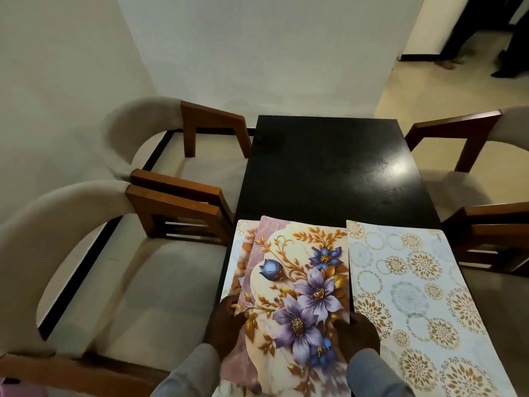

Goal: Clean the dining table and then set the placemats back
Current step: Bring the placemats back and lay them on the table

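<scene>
A dark dining table (323,173) runs away from me. At its near end lies a floral placemat (300,285) with purple and blue flowers, slightly tilted. My left hand (226,325) grips its left edge and my right hand (356,332) grips its right edge. Beneath it, another placemat (239,253) shows along the left side. To the right lies a pale placemat (412,296) with gold and blue circle patterns, flat on the table.
Two cushioned wooden armchairs (137,253) stand along the table's left side and two more (481,179) along the right. A white wall is behind the table's far end. A person's legs (463,50) show in the far right background.
</scene>
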